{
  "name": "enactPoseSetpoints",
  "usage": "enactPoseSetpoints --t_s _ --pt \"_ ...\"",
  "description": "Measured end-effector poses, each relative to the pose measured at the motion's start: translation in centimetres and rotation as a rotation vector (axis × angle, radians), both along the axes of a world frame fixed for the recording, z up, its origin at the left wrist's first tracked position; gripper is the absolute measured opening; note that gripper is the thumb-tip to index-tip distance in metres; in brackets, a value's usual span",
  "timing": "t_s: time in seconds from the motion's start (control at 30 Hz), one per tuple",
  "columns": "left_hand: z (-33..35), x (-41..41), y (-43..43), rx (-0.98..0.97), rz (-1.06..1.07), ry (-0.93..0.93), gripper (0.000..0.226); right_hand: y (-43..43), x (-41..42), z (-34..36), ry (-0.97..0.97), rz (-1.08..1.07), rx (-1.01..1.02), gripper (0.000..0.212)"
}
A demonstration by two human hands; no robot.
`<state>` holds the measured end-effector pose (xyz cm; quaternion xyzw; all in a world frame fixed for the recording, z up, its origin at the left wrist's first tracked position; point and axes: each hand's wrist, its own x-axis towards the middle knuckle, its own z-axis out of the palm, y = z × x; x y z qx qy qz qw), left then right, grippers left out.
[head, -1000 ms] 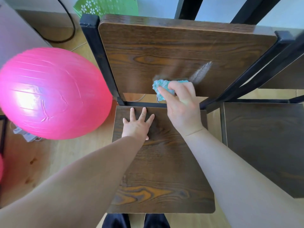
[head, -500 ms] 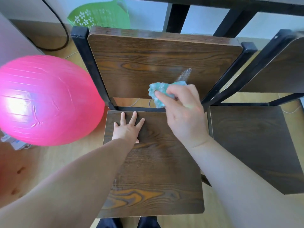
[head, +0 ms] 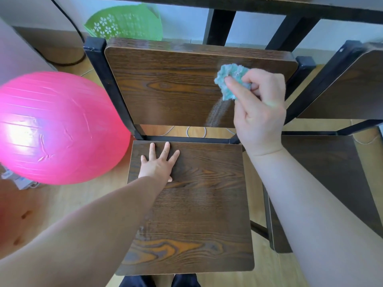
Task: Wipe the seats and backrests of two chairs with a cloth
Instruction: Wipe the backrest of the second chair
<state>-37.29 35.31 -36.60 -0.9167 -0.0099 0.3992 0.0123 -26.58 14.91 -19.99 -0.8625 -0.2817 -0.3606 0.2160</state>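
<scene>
A dark wood chair with a black metal frame stands right below me. Its backrest (head: 170, 85) faces me and its seat (head: 199, 214) lies beneath my arms. My right hand (head: 259, 108) grips a bunched teal cloth (head: 230, 79) and presses it against the upper right part of the backrest. A damp streak runs down the wood below the cloth. My left hand (head: 159, 162) lies flat, fingers spread, on the seat's far left corner. A second chair of the same kind stands to the right, with its seat (head: 331, 172) and backrest (head: 348, 88) partly in view.
A large pink exercise ball (head: 56, 129) rests on the wooden floor against the chair's left side. A green plastic basket (head: 126, 23) sits behind the backrest. A dark table edge (head: 228, 3) with black legs crosses the top. A black cable loops at the far left.
My right hand has carried the cloth up and to the right across the backrest, leaving a wet streak. My left hand stays flat on the seat.
</scene>
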Motion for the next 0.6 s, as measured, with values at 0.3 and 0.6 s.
enactPoseSetpoints --t_s 0.3,0.6 --pt "-0.2 -0.3 -0.2 -0.005 0.008 -0.004 0.095 -0.4 -1.7 -7.7 0.13 0.077 -0.096 0.025" --pt "-0.3 -0.1 -0.4 0.002 0.029 0.005 0.095 0.2 -3.9 -12.3 0.411 0.075 -0.176 0.027"
